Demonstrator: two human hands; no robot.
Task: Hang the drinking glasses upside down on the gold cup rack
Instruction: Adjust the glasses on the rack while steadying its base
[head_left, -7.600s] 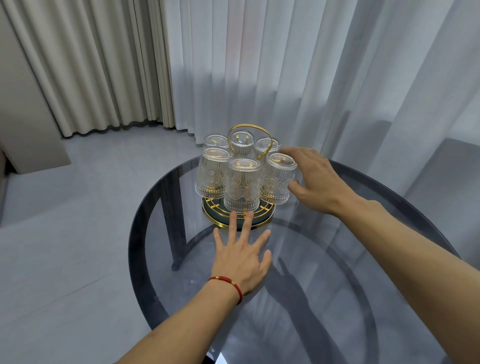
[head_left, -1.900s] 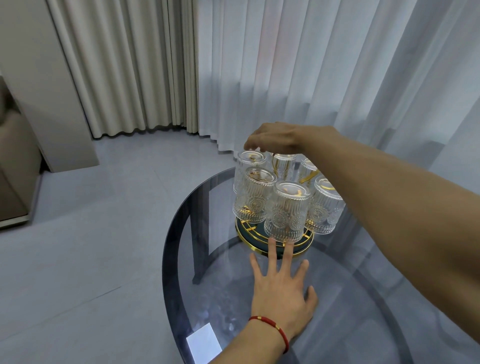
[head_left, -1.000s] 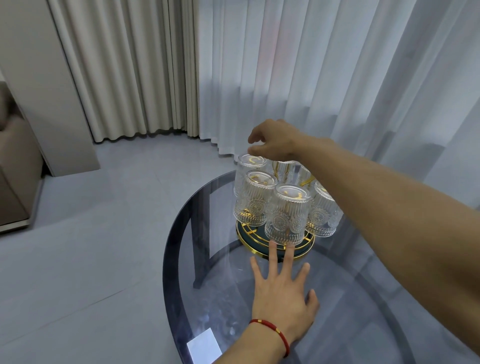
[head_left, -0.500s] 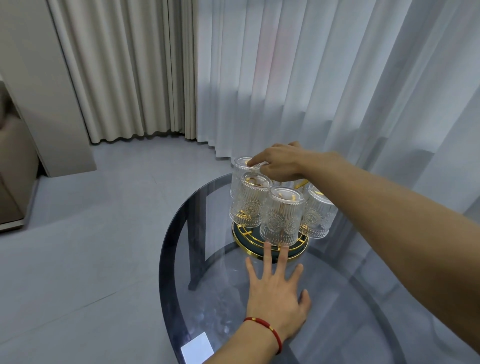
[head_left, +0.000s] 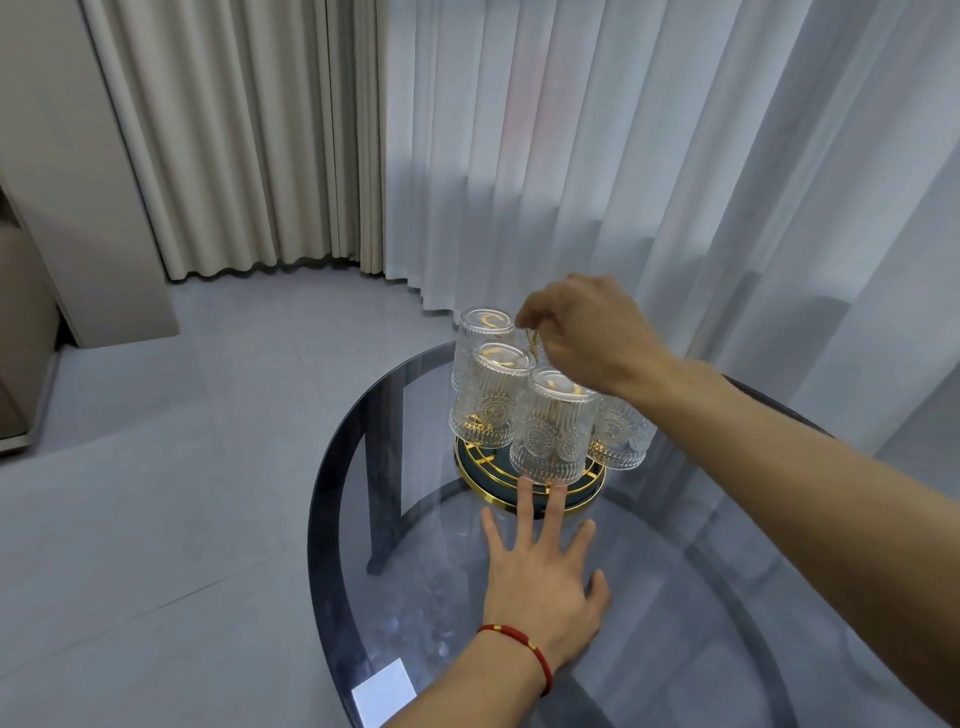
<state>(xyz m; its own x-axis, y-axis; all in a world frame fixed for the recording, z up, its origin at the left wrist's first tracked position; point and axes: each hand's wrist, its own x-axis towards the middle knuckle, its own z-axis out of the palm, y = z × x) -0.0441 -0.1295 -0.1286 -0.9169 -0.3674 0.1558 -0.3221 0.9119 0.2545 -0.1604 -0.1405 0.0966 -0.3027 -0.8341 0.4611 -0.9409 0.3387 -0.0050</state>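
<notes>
The gold cup rack (head_left: 485, 480) has a round dark base with a gold rim and stands on the glass table. Several ribbed, embossed drinking glasses hang upside down on it, among them a front one (head_left: 550, 426), a left one (head_left: 485, 400) and a right one (head_left: 621, 436). My right hand (head_left: 584, 330) reaches over the glasses, its fingers closed on the rack's gold handle (head_left: 531, 340); most of the handle is hidden. My left hand (head_left: 543, 569), with a red cord at the wrist, lies flat and spread on the table, two fingertips touching the rack's base.
The round smoked-glass table (head_left: 343, 467) has a dark rim and a dark frame underneath. A white label (head_left: 384, 693) sits at its near edge. Sheer white curtains (head_left: 597, 156) hang close behind the rack. Grey floor tiles lie to the left.
My right hand has shifted from the tops of the back glasses and closed its fingers on the gold handle. My left hand has stayed flat at the rack's base.
</notes>
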